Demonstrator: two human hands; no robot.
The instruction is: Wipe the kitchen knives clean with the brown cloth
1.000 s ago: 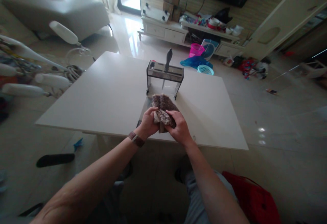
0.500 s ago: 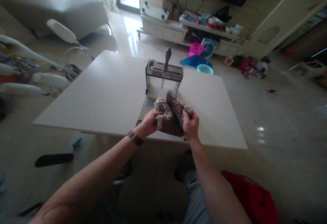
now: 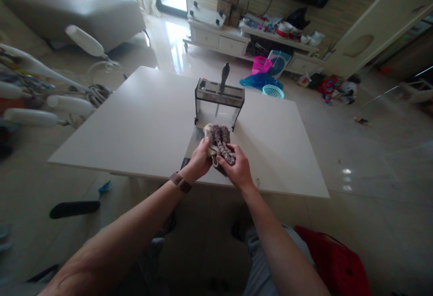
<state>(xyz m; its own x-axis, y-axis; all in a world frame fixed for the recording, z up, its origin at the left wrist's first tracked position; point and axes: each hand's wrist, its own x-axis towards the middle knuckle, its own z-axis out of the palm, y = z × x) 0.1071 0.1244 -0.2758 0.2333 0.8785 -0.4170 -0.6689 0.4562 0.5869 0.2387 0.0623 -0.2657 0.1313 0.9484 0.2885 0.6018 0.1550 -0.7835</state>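
Note:
A fuzzy brown-and-cream cloth is held up over the near part of the white table, folded into a compact bundle. My left hand grips its left side, by the paler cream part. On the right, my right hand has its fingers and thumb closed on the lower right edge. Just beyond the cloth stands a clear-sided frame with a dark top and an upright black handle. A flat base plate shows partly beneath my left hand.
White padded arms on a stand are at the left. Behind the table are a pink basket, a light blue basket and a low white cabinet. A red bag lies at lower right.
The cloth went from two spread flaps to a narrower bundle. My right hand has moved left and slightly down, closer to my left hand, which still grips the cloth.

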